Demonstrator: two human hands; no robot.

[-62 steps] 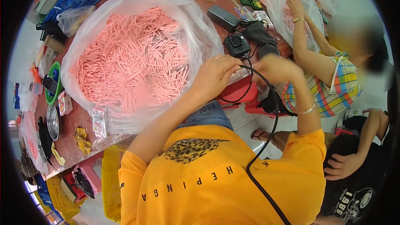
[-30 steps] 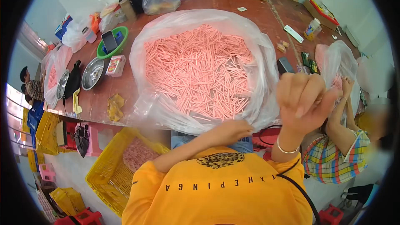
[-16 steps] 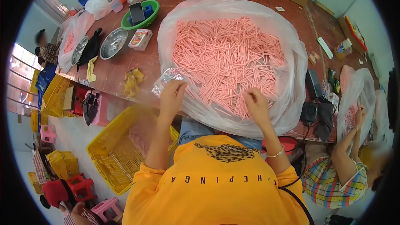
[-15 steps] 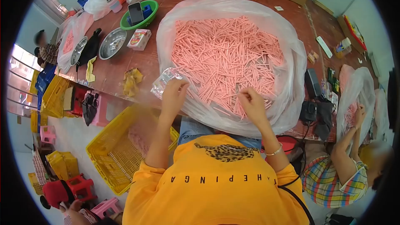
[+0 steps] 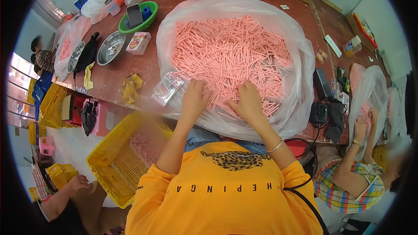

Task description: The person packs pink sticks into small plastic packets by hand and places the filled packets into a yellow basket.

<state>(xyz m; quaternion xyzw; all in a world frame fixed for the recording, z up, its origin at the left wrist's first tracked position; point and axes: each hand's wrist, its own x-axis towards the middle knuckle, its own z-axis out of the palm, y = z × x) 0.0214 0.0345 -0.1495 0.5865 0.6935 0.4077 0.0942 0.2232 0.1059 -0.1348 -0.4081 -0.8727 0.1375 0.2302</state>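
Thin pink sticks (image 5: 226,48) lie in a loose heap inside a large, wide-open clear plastic bag (image 5: 300,74) on the table in front of me. My left hand (image 5: 196,99) rests at the near left side of the heap, fingertips on the sticks and thumb apart. Facing it, my right hand (image 5: 250,101) also touches the sticks, its thumb spread toward the left. Both hands look open; whether any stick is under the fingers is hidden. Just left of my left hand, a shiny printed plastic packet (image 5: 168,88) lies on the bag's edge.
On the left of the red-brown table (image 5: 109,78) are a green basin (image 5: 153,14) holding a phone, a steel bowl (image 5: 103,53) and a small box (image 5: 138,43). A yellow crate (image 5: 98,165) stands below. At right, another person (image 5: 348,182) handles a similar bag.
My left hand has left the shiny packet and moved right onto the sticks. My right hand has shifted slightly left, its fingers opening from a pinch. A person's arm has appeared at lower left.
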